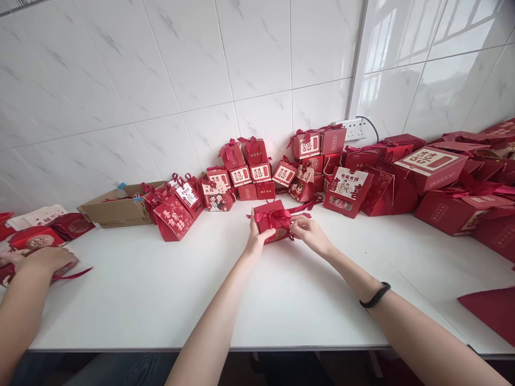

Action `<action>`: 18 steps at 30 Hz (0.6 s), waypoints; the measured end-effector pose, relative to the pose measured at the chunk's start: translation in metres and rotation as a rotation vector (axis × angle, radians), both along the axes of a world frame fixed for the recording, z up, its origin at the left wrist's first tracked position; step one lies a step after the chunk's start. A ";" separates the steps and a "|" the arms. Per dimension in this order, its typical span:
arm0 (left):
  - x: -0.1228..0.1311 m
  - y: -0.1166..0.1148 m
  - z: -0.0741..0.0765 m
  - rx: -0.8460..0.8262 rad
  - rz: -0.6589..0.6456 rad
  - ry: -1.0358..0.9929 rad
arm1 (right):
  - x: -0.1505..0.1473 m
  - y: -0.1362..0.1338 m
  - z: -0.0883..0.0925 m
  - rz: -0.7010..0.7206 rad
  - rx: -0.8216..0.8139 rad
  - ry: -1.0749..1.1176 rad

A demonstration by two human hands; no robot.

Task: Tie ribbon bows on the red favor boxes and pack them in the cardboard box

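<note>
A small red gift box (270, 210) with a red ribbon bow (278, 218) on top sits on the white table (169, 289) at the middle. My left hand (257, 237) grips the box's left side, thumb on its front. My right hand (308, 230) pinches the ribbon at the box's right side. A black band (375, 295) is on my right wrist.
Another person's arm and hand (38, 260) rest on a red box at the far left. Many red gift boxes (241, 174) are piled along the tiled wall and larger ones (438, 171) at the right. An open cardboard box (116, 206) stands left of them. A flat red sheet (493, 308) lies at the right edge.
</note>
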State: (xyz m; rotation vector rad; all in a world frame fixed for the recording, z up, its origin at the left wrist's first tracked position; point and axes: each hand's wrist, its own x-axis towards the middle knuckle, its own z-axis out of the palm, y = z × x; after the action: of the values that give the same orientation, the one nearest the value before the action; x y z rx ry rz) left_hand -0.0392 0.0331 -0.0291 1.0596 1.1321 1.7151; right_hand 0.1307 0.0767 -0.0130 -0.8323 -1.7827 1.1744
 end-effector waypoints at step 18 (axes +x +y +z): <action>0.004 -0.006 0.015 0.096 0.222 0.005 | 0.001 -0.013 0.010 0.133 0.035 0.048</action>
State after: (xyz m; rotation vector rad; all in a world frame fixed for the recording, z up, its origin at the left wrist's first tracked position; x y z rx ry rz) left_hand -0.0351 0.0272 -0.0138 1.0273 1.2185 1.9580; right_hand 0.1313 0.0633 -0.0026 -0.6678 -1.8369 1.2347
